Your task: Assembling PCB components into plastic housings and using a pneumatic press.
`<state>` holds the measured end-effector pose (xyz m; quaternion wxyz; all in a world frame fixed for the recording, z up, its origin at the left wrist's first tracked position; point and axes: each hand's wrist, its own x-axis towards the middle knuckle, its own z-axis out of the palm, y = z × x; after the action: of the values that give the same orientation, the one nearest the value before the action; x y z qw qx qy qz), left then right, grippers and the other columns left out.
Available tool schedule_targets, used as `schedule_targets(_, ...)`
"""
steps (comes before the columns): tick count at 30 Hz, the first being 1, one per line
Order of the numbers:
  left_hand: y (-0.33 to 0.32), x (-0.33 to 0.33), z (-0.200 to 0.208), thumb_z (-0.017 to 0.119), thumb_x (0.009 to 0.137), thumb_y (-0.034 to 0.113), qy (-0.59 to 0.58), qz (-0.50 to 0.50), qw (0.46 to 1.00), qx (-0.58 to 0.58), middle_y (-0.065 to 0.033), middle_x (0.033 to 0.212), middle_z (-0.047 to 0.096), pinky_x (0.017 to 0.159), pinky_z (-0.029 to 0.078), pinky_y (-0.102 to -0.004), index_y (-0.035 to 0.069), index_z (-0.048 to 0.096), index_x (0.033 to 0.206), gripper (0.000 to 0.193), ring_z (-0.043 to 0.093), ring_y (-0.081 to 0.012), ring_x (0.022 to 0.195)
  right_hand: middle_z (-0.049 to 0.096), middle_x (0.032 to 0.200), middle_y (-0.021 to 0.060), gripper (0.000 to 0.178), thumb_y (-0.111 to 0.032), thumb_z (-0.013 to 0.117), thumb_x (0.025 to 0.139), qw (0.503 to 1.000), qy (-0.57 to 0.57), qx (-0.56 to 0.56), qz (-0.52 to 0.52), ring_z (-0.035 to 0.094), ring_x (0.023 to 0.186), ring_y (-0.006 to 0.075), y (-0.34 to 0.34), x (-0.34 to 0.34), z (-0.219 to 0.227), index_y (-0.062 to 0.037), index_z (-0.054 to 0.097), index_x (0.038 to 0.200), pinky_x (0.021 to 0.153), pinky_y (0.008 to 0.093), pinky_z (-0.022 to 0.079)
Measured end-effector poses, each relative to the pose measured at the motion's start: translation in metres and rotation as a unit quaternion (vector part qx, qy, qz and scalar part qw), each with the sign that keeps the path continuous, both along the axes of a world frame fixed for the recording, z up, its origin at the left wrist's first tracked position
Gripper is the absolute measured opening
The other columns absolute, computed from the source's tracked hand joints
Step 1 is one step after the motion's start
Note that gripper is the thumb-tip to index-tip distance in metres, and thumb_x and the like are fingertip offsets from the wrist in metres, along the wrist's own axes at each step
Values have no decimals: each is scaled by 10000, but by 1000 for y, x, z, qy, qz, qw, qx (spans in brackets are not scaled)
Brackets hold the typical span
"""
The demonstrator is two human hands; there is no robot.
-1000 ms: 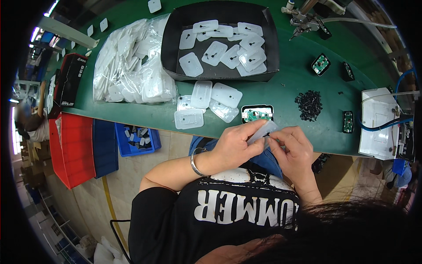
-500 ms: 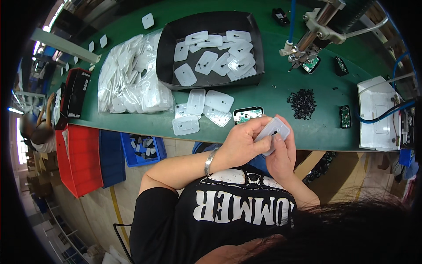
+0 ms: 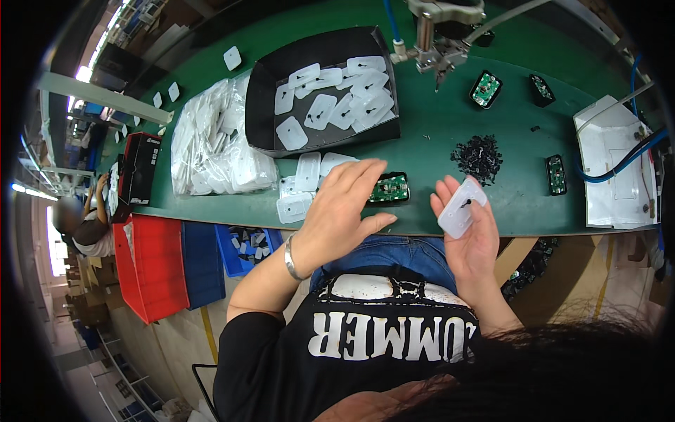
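Note:
My right hand (image 3: pixel 478 243) holds a white plastic cover (image 3: pixel 457 219), rectangular with rounded corners, its thumb beside a small black part (image 3: pixel 465 203) fixed on the cover's face. My left hand (image 3: pixel 341 204) is open, fingers stretched out above the bench edge and apart from the cover. Just beyond its fingers lies a black housing with a green circuit board (image 3: pixel 391 188), partly hidden by the hand. Several loose white covers (image 3: pixel 308 171) lie to the left of that hand, some of them covered by it.
A black box (image 3: pixel 264 116) contains several covers with black parts; a clear bag of white covers (image 3: pixel 219 151) lies beside it. Small black parts (image 3: pixel 478 158) are heaped at right. Board-filled housings (image 3: pixel 485 89), a metal tool head (image 3: pixel 437 53) and a white fixture (image 3: pixel 612 169) stand farther right.
My left hand has let go of the cover and moved left, its fingers opening out. My right hand keeps the cover and has shifted slightly right. The view has turned a little.

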<state>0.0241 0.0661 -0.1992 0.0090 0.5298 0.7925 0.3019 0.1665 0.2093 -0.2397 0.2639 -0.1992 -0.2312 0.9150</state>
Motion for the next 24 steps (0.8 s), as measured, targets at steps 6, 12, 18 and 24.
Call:
schedule_targets(6,26,-10,-18,717,606,150,8,-79,991,-107,-161,1010,538,874,381,-397,-19,484,1087,561,506,-335,966,416,1211,243,409,-211,416,894,1000,-1,-11,16,436,1128,350,7,5,-5,-14,321,1241,968,467,354)
schedule_targets(12,19,-9,-25,711,664,134,-492,-55,868,44,-78,852,539,622,466,-292,20,444,1093,518,555,-173,715,410,1223,213,587,-452,410,870,995,51,-78,23,431,1136,310,11,6,-4,-77,267,1298,981,486,326)
schedule_targets(18,16,16,-30,644,763,105,-871,-5,469,149,-97,930,554,585,486,-302,78,387,1208,515,575,-187,711,413,1219,154,574,-510,355,872,990,110,-85,33,432,1124,270,12,2,-13,-163,248,1317,971,464,335)
schedule_targets(24,31,9,-19,322,908,345,-846,-27,517,124,-149,1002,543,598,486,-353,81,323,1279,455,572,-267,720,401,1233,136,612,-551,341,858,989,114,-89,37,409,1142,259,9,-1,-16,-165,242,1324,987,469,304)
